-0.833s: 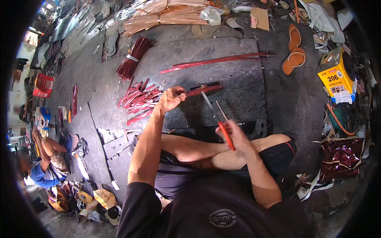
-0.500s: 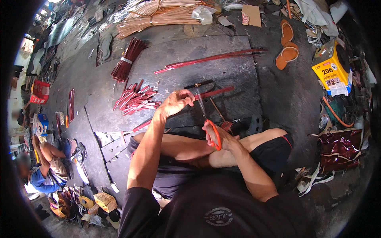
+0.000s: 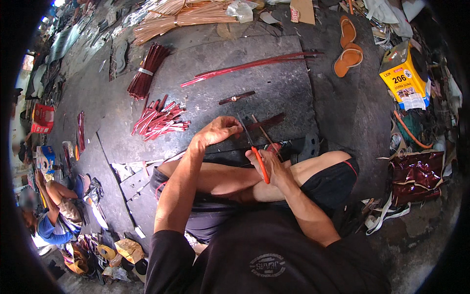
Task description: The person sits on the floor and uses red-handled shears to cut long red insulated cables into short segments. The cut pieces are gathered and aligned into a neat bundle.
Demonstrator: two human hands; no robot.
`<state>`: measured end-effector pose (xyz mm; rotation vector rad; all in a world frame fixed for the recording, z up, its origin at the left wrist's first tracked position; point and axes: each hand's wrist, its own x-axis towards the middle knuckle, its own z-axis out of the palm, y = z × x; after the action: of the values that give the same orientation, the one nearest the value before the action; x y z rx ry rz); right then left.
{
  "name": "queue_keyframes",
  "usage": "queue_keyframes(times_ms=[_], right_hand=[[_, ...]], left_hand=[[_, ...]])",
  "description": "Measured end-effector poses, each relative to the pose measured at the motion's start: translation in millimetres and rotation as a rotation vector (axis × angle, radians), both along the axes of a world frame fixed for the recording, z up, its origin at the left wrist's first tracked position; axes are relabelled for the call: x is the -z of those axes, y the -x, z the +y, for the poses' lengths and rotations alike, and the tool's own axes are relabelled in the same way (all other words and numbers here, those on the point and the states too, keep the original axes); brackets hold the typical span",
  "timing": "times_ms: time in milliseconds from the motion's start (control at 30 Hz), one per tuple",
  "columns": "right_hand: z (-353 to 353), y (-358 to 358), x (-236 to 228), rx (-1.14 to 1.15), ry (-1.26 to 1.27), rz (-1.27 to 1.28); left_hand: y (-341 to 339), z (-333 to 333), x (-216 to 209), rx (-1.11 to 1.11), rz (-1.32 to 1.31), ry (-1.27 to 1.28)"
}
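My left hand (image 3: 220, 131) is closed in a pinch, with thumb and forefinger at the near end of a dark red strip (image 3: 268, 121). My right hand (image 3: 272, 165) grips scissors with orange handles (image 3: 266, 172). Their blades point up and away, crossing the strip just right of my left fingertips; I cannot tell whether it is cut through. Beyond my hands lies a short dark strip with a small shiny piece on it (image 3: 237, 98). Left of my left hand is a loose pile of short red strips (image 3: 159, 120).
Long red strips (image 3: 252, 67) and a tied dark red bundle (image 3: 148, 71) lie farther off on the dark board (image 3: 205, 100). Tan strip bundles (image 3: 196, 18) are at the back. Brown sandals (image 3: 347, 61) and a yellow box (image 3: 405, 76) stand right. Another person (image 3: 54, 215) sits far left.
The strip right of the blades has swung slightly lower and looks darker. The red strip beside my left forearm no longer shows. The view has shifted slightly.
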<state>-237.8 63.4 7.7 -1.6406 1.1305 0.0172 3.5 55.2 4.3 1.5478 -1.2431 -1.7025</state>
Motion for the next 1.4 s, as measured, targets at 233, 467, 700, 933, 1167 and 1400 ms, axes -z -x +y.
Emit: queue_keyframes(times_ms=[233,467,700,933,1167,1400], right_hand=[[-17.4,-1.4,-49.2,0.368,-0.298,-0.186],[-46.2,-6.0,-46.6,0.294,-0.243,-0.385],[-66.9,0.4,-39.9,0.34,0.072,-0.182],[-52.8,29.4,-28.7,0.301,0.347,0.086],[-49.3,24.1,-23.9,0.27,0.312,0.146],[-52.1,9.4,-11.6,0.121,0.389,0.259]], left_hand=[[2.1,3.9,-40.0,0.099,0.105,-0.064],[31.6,4.2,-65.6,0.048,0.281,-0.006],[15.1,-11.0,-33.8,0.021,-0.035,-0.003],[12.0,-54.4,3.7,-0.216,-0.506,0.11],[17.1,-73.5,23.4,-0.168,-0.625,0.091],[24.6,-75.0,21.1,-0.167,-0.743,0.061]])
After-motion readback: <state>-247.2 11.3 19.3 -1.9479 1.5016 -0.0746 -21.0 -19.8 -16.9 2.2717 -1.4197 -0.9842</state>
